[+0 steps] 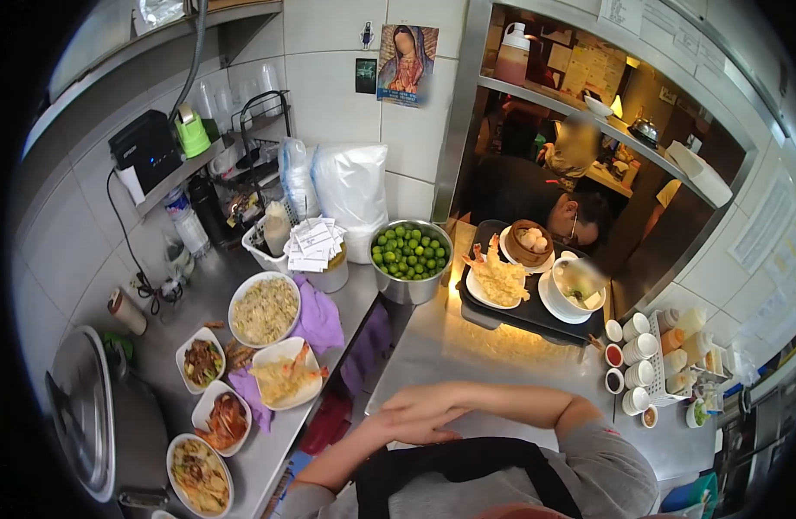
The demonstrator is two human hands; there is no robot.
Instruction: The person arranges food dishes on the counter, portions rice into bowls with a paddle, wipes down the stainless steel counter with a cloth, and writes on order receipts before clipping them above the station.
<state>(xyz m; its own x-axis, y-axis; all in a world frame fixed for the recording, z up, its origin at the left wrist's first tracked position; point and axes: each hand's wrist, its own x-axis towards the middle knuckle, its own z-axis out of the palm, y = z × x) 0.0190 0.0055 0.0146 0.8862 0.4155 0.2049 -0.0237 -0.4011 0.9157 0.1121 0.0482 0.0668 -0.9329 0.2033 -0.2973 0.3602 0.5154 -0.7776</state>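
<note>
In front of the body, over the steel counter point(502, 368), my two hands rest one across the other. My left hand point(418, 403) lies flat on top, near my right wrist. Beneath it, my right hand point(431, 430) has its fingers loosely stretched to the right. Neither hand shows an object. Beyond them, a black tray point(480, 318) carries tempura point(502, 281), a bamboo steamer point(529, 243) and a bowl of soup point(580, 281). Left of my hands, another dish of tempura point(285, 381) stands on a purple cloth point(318, 313).
A pot of green limes point(413, 281) stands at the back. On the left are fried rice point(265, 309), several dishes and a large lidded pot point(138, 415). Sauce cups point(640, 347) and bottles line the right. A person point(523, 195) leans behind the pass window.
</note>
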